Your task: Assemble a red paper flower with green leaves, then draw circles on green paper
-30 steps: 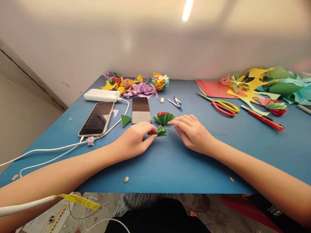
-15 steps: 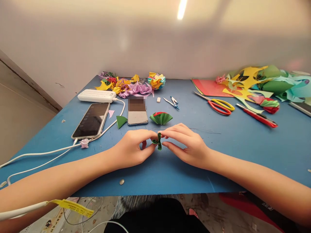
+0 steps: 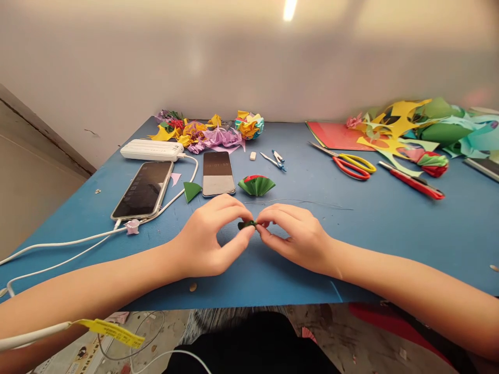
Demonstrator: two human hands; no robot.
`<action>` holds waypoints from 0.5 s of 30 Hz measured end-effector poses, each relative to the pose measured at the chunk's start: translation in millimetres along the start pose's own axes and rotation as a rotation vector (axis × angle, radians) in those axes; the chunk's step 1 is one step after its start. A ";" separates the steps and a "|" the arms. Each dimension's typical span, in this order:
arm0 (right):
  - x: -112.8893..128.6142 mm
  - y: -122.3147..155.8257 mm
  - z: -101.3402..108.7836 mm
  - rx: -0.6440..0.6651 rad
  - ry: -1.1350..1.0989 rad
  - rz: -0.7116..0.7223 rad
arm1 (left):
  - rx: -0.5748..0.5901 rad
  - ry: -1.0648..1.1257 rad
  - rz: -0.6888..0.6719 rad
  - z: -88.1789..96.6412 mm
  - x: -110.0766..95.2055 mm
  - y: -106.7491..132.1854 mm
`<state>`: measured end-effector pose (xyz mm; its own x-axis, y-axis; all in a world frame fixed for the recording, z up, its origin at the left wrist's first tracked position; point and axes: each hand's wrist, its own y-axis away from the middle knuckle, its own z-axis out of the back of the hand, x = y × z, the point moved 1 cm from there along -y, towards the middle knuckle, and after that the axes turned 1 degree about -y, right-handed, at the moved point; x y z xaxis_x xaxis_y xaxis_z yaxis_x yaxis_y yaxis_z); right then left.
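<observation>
Between my two hands, above the near part of the blue table, is a small dark green curled piece of paper (image 3: 246, 224). My left hand (image 3: 212, 239) pinches it between thumb and fingertips. From the other side my right hand (image 3: 294, 234) grips its right end, fingertips pressed together. Much of the paper is hidden by the fingers. Just beyond my hands stands a pleated green and red paper fan shape (image 3: 257, 185). A thin wire (image 3: 312, 201) lies behind my right hand. Left of the fan, a phone (image 3: 218, 174) lies beside a green paper wedge (image 3: 192, 191).
A second phone (image 3: 143, 189), a white power bank (image 3: 152, 149) and cables lie at left. Crumpled paper (image 3: 222, 137) sits along the wall. Scissors (image 3: 351, 165), a red utility knife (image 3: 413, 182), compasses (image 3: 274, 161), an eraser (image 3: 253, 156) and paper scraps (image 3: 436, 130) lie toward the back and right.
The green paper has turned from showing its curled end upright to lying flatter between my fingers. My right fingertips have closed in on it. The view has shifted slightly.
</observation>
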<state>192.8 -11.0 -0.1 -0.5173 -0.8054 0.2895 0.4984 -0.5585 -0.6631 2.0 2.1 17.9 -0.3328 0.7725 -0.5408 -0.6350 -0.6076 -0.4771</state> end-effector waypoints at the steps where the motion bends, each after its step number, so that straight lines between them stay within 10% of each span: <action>1: 0.4 -0.1 0.0 0.018 -0.006 -0.002 | -0.011 -0.026 -0.011 0.1 0.4 -0.4; 15: 10.1 0.5 4.8 0.045 -0.178 -0.172 | 0.053 -0.210 -0.148 -2.1 -0.9 -1.4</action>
<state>191.1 -20.3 5.9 -0.4683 -0.7177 0.5154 0.4464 -0.6955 -0.5630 4.6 1.8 17.6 -0.3680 0.8768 -0.3095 -0.7210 -0.4792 -0.5004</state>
